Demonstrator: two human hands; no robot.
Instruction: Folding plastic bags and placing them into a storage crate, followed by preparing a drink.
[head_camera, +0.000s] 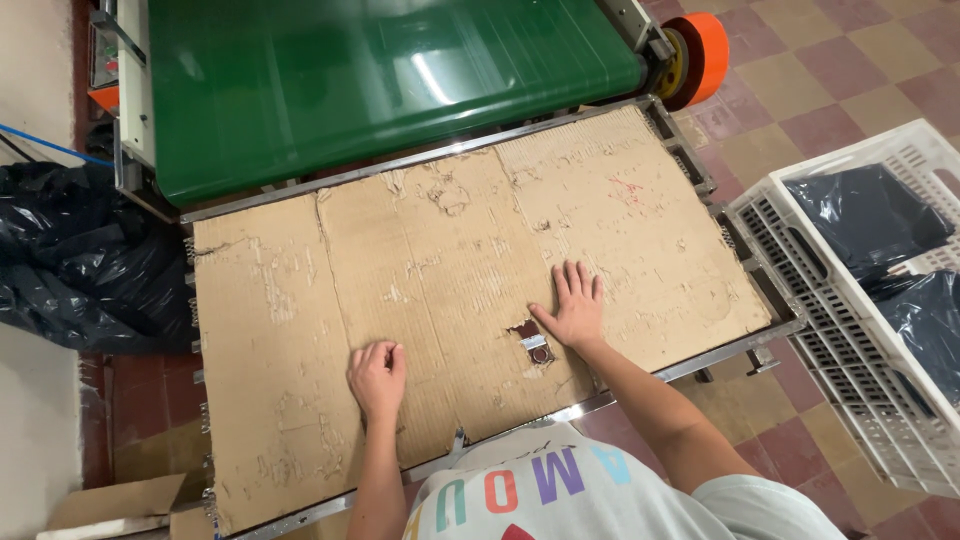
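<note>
A worn, torn sheet of brown cardboard (440, 270) covers a metal-framed table (690, 365) below a green conveyor belt (380, 80). My left hand (377, 376) rests on the cardboard near its front edge with the fingers curled into a loose fist, holding nothing that I can see. My right hand (571, 306) lies flat on the cardboard, palm down, fingers spread. A hole in the cardboard (530, 338) beside my right thumb shows a metal part underneath.
A white slatted plastic crate (840, 300) with dark blue bagged items stands on the right. An orange roller (698, 55) sits at the conveyor's right end. Black plastic bags (80, 260) lie at the left. A cardboard box (110, 505) stands bottom left. The floor is checked tile.
</note>
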